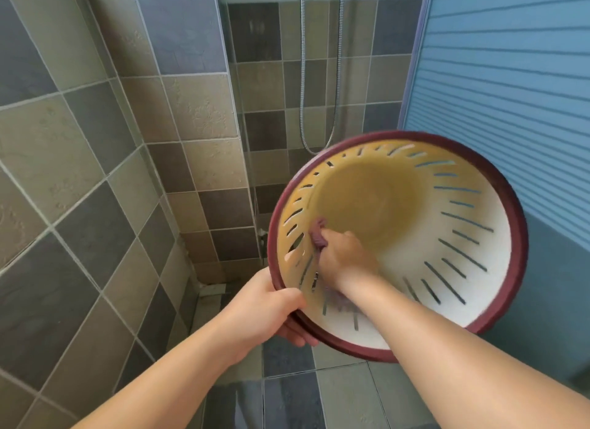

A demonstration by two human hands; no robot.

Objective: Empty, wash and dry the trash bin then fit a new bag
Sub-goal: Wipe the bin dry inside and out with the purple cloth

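Bin point(479, 269): one, left hand point(268, 313) gripping; right hand point(344, 256) holding one cloth point(319, 235).

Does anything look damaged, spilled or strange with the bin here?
Nothing stands out. The bin is tilted only because the left hand holds its rim, while the right hand rubs a cloth inside. No cracks show.

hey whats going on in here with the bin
A person is wiping out a slotted trash bin in a tiled shower area. The left hand grips the bin's dark red rim and holds it tilted, opening toward the camera. The right hand reaches inside, pressing a purplish cloth against the inner wall. The bin is empty and has no bag in it. A shower hose hangs on the wall behind.
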